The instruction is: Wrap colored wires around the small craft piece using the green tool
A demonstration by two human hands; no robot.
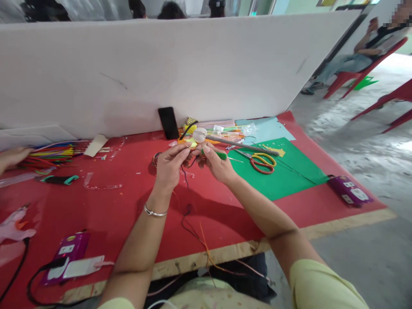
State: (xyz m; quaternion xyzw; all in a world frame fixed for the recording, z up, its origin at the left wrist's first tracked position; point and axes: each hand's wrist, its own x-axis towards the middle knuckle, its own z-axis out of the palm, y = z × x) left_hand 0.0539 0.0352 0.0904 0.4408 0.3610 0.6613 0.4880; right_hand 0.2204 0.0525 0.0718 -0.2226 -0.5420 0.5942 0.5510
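Note:
My right hand (220, 165) is closed around a crochet hook (222, 155) with a green grip; a thin metal end sticks out to the right. Beside it, my left hand (170, 165) pinches yarn at its fingertips; the small piece between the hands is mostly hidden. Dark blue yarn (186, 182) hangs down from between them, and orange strands (206, 244) trail over the table's front edge. A wound bundle of yarn (156, 159) lies just left of my left hand. Behind my fingertips is a grey stick with a whitish round head (199, 135).
Scissors (264, 162) lie on a green sheet (289, 171) at right. A black phone (168, 123) leans against the white partition (193, 64). Purple boxes (349, 191) sit at both sides. Another person's hand (14, 158) touches coloured pipe cleaners (54, 154) at left.

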